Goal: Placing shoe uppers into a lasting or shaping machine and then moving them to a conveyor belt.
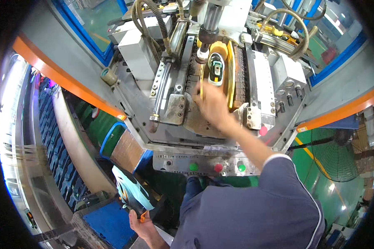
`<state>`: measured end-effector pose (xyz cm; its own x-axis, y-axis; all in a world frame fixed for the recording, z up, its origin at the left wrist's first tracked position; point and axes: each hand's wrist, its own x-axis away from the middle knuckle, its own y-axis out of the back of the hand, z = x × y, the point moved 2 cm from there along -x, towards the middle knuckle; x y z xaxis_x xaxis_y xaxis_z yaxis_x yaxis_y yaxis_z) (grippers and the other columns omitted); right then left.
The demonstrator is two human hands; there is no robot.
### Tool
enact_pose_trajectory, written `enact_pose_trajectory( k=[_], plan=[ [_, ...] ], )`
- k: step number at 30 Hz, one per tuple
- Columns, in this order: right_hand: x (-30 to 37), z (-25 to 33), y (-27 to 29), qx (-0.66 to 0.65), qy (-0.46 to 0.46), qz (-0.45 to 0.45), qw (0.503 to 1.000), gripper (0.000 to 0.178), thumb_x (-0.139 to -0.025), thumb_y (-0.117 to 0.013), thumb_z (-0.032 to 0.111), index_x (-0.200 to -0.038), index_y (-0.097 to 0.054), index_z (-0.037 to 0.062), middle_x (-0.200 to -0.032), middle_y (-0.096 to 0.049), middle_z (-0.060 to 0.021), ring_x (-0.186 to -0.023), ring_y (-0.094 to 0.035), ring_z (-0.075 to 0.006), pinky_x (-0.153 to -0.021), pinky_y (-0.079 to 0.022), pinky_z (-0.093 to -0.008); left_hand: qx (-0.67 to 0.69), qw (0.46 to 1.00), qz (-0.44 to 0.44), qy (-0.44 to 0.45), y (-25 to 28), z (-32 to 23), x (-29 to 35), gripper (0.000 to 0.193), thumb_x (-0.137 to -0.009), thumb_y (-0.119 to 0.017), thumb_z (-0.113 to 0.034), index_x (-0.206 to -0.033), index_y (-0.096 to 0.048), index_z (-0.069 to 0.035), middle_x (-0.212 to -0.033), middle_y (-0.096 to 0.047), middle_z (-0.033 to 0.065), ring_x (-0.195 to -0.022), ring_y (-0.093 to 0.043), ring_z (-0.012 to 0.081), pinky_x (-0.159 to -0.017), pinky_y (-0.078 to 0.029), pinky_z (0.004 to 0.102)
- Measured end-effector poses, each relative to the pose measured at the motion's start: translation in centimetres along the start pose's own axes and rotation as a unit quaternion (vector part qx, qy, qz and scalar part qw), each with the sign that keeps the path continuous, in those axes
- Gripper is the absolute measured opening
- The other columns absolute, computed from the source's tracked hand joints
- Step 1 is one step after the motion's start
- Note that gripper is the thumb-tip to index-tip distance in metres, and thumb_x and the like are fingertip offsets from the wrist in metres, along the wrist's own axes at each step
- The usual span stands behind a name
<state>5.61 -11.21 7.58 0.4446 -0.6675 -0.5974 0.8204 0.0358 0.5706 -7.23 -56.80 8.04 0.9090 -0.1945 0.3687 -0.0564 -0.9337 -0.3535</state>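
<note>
My left hand [141, 225] is low at the left, its fingers closed on a shoe upper [131, 191] in light blue and black, with an orange tab beside the fingers. My right hand [213, 103] reaches into the machine, smeared by motion, so its fingers do not show clearly. Just beyond it a shoe [216, 68] in white, black and mint green sits between upright yellow pads [231, 76]. The hand hides the near part of that area. Above the shoe hangs a vertical metal press rod [211, 25].
Metal cylinders [168, 83] and white boxes [137, 54] flank the pads. Green and red buttons [218, 167] line the front panel. At the left are a blue-topped stand [110, 224] and a belt with dark ridged pieces [56, 137]. A floor fan [334, 155] stands at the right.
</note>
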Motion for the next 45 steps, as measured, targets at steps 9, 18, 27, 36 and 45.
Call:
enact_pose_trajectory(
  k=[9, 18, 27, 36, 45],
  plan=[
    [22.8, 3.4, -12.5, -0.045, -0.007, 0.301, 0.953, 0.025, -0.078, -0.058, 0.01, -0.103, -0.055, 0.005, -0.109, -0.052, -0.0136, -0.105, -0.055, -0.0317, -0.075, -0.053, -0.0416, 0.015, 0.998, -0.014, 0.053, 1.0, 1.7, 4.3, 0.027, -0.091, -0.059, -0.017, -0.109, -0.061, 0.004, -0.106, -0.067, 0.0141, -0.093, -0.066, 0.0253, -0.078, -0.056, 0.0402],
    [15.8, 6.8, -5.7, -0.192, 0.011, 0.137, 0.972, 0.02, -0.08, -0.064, 0.009, -0.1, -0.059, 0.0083, -0.089, -0.06, -0.012, -0.076, -0.064, -0.0305, -0.064, -0.053, -0.0432, 0.016, 1.0, 0.005, 0.02, 0.7, 0.1, 4.2, 0.03, -0.091, -0.059, -0.018, -0.11, -0.06, 0.006, -0.105, -0.067, 0.0151, -0.092, -0.066, 0.0242, -0.078, -0.055, 0.0364],
    [-22.9, 3.6, 17.2, -0.109, 0.107, -0.342, 0.927, 0.056, -0.073, -0.074, 0.02, -0.119, -0.05, -0.0004, -0.104, -0.062, -0.018, -0.093, -0.061, -0.0283, -0.082, -0.049, -0.0365, 0.004, 1.0, 0.028, 0.01, -1.2, 1.0, 3.1, 0.033, -0.092, -0.06, -0.021, -0.109, -0.06, 0.007, -0.105, -0.066, 0.016, -0.094, -0.065, 0.0247, -0.08, -0.055, 0.0372],
    [-27.1, 0.7, 17.9, -0.205, 0.072, -0.292, 0.932, 0.069, -0.064, -0.075, 0.023, -0.121, -0.047, -0.003, -0.095, -0.065, -0.0238, -0.09, -0.065, -0.0357, -0.081, -0.051, -0.0418, -0.018, 0.999, 0.026, 0.041, -1.6, 3.6, 3.4, 0.034, -0.09, -0.063, -0.02, -0.114, -0.058, 0.004, -0.113, -0.064, 0.0143, -0.1, -0.063, 0.0267, -0.089, -0.053, 0.0428],
    [-30.1, -4.7, 11.6, -0.197, 0.033, -0.093, 0.975, 0.042, -0.08, -0.066, 0.022, -0.116, -0.059, -0.0006, -0.102, -0.064, -0.0145, -0.09, -0.062, -0.0192, -0.078, -0.049, -0.0316, -0.09, 0.988, -0.106, -0.071, 3.2, 3.0, 9.5, 0.02, -0.086, -0.064, -0.014, -0.1, -0.063, 0.001, -0.097, -0.064, 0.0106, -0.086, -0.064, 0.0227, -0.071, -0.056, 0.0396]
  ],
)
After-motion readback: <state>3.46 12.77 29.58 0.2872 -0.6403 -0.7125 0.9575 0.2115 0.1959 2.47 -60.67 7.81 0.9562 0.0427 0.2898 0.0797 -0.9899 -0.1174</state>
